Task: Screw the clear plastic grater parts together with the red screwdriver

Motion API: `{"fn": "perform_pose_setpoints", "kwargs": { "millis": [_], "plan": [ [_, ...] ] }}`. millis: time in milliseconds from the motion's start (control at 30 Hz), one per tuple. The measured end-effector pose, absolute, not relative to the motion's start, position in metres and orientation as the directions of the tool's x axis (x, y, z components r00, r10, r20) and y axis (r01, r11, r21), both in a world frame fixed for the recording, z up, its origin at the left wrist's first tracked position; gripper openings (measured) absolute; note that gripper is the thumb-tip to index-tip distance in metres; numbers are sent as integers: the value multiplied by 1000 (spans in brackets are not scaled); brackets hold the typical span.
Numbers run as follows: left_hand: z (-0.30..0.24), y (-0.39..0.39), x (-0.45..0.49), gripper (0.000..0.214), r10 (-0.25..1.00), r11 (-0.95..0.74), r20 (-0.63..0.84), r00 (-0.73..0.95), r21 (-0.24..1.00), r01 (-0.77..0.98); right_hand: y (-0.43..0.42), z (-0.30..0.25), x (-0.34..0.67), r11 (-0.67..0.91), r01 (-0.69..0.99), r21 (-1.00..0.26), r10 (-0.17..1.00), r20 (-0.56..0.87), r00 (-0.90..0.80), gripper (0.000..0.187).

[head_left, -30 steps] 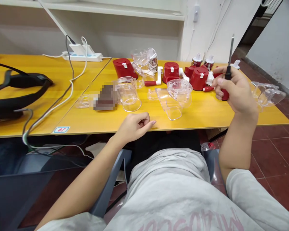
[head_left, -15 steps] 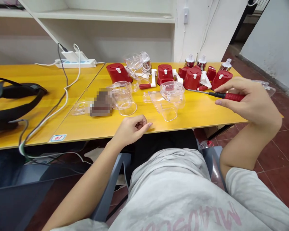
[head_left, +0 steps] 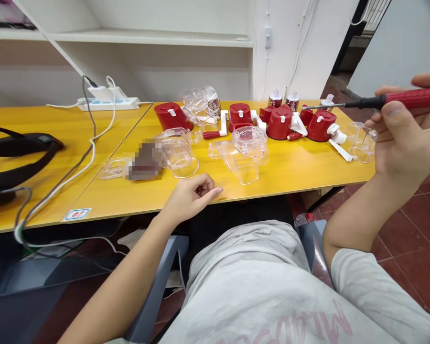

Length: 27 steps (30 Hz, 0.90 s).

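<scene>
Loosely curled left hand (head_left: 191, 195) at table edge (head_left: 279, 191), right hand (head_left: 410, 138) gripping screwdriver (head_left: 403, 97), room between.

Saw red and black on the screwdriver (head_left: 376, 101), with a silvery shaft (head_left: 326, 106). Noted red on the housings (head_left: 279, 127), white on their clips (head_left: 285, 117), and clear, colourless plastic on the containers (head_left: 250, 143). Found bright yellow on the table (head_left: 290, 174), white on the power strip (head_left: 120, 104), and pale grey on the shirt (head_left: 254, 291) with pink lettering (head_left: 331, 326).
</scene>
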State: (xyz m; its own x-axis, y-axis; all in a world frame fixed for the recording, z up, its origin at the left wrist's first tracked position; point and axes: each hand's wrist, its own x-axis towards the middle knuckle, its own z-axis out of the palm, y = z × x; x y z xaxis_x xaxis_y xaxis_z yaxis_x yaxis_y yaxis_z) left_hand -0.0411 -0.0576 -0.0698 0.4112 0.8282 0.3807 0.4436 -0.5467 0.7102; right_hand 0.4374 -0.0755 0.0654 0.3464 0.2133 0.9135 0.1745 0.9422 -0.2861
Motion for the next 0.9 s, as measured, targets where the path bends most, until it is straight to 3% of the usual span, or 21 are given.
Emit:
{"fn": "perform_pose_setpoints", "kwargs": {
  "millis": [100,233,300,400,467,600,900],
  "plan": [
    [-76,-55,-42,43,839,-525,377,391,750,402,-71,65,439,945,161,-285,214,910,356,55],
    [-90,-37,-36,108,863,-488,433,260,846,214,-63,61,445,953,183,-243,179,934,308,47],
    [-96,-22,-24,139,838,-536,501,217,831,153,-59,60,447,953,176,-248,195,942,273,48],
    [-100,2,5,164,783,-612,582,221,785,101,-57,59,442,951,155,-269,227,943,244,47],
    [-97,13,26,154,769,-612,587,252,790,28,-60,59,436,943,136,-303,267,935,232,48],
    [-87,24,43,111,780,-590,589,211,805,-68,-68,60,428,904,153,-399,365,907,211,56],
    [-60,36,5,113,714,-675,663,224,737,-33,-59,52,428,838,215,-502,485,865,128,59]
  ]
}}
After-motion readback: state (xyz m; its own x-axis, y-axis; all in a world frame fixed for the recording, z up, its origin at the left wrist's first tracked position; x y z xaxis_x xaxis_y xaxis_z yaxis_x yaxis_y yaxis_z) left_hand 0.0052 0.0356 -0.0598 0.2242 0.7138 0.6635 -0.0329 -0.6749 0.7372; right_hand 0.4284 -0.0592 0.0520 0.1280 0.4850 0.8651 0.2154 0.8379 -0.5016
